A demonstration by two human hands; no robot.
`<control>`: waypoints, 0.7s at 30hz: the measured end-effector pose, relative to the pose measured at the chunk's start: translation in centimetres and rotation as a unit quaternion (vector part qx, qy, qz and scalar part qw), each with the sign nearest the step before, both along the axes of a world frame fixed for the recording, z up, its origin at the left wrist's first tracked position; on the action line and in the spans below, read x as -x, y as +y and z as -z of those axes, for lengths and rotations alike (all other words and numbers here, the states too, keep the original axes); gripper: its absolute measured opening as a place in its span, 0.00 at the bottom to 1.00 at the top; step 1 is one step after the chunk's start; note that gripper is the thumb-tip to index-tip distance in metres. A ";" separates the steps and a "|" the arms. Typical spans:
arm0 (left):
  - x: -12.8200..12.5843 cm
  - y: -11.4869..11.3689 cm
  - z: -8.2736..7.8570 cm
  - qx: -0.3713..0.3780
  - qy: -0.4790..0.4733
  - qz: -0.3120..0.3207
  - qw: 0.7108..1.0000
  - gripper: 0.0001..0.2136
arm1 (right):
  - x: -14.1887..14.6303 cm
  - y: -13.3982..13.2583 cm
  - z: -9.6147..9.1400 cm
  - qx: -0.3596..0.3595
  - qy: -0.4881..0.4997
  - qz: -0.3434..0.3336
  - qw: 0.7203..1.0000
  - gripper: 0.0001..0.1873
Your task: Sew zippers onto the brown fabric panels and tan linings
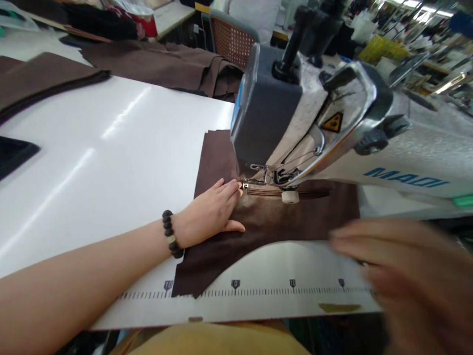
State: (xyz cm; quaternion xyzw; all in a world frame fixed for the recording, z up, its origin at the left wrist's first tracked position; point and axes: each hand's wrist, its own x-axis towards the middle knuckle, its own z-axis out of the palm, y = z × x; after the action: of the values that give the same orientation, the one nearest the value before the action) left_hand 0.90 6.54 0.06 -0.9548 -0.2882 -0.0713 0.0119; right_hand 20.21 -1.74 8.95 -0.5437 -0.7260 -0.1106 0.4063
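A dark brown fabric panel [284, 217] with a curved front edge lies under the head of a sewing machine [268, 108]. Flat on its left part rests my left hand [212, 209], fingers stretched toward the presser foot [254, 181] and thumb apart. The fingertips are close beside the foot. Running right from there is a strip of layered folds [306, 193] in the panel, partly behind a small white roller [290, 197]. My right hand [402, 266] is smeared by motion at the panel's right end; whether it holds anything is unclear.
More brown fabric pieces lie at the back [158, 64] and in a stack at the left [44, 81] of the white table [92, 187]. A printed ruler scale [264, 292] runs along the front edge. Behind the machine stands a chair [232, 42].
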 end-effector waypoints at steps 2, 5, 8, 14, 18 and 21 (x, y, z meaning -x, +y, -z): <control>-0.1 0.0 -0.2 0.005 0.000 -0.002 1.000 0.37 | 0.2 0.3 1.2 0.105 -0.106 -0.092 0.985 0.15; -0.2 0.0 -0.4 0.008 0.008 -0.005 1.000 0.36 | 0.6 2.2 4.7 0.212 -0.178 -0.092 0.957 0.17; -0.2 0.0 -0.4 0.007 0.012 -0.004 1.000 0.36 | 0.9 4.1 7.6 0.285 -0.149 -0.085 0.943 0.21; 0.0 0.3 -0.2 0.017 -0.017 0.003 1.000 0.37 | 0.5 4.5 8.5 0.287 -0.111 -0.113 0.945 0.20; 0.0 0.5 -0.1 0.021 -0.038 0.005 0.999 0.37 | 0.3 4.4 8.6 0.281 -0.104 -0.126 0.946 0.21; 0.1 0.6 0.0 0.018 -0.040 0.009 0.999 0.36 | 0.3 4.5 8.7 0.276 -0.103 -0.124 0.948 0.20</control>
State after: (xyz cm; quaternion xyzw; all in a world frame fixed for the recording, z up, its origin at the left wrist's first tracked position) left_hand 0.81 7.15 0.02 -0.9539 -0.2807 -0.1046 -0.0180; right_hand 19.88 2.74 0.21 -0.5261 -0.8275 0.0897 0.1744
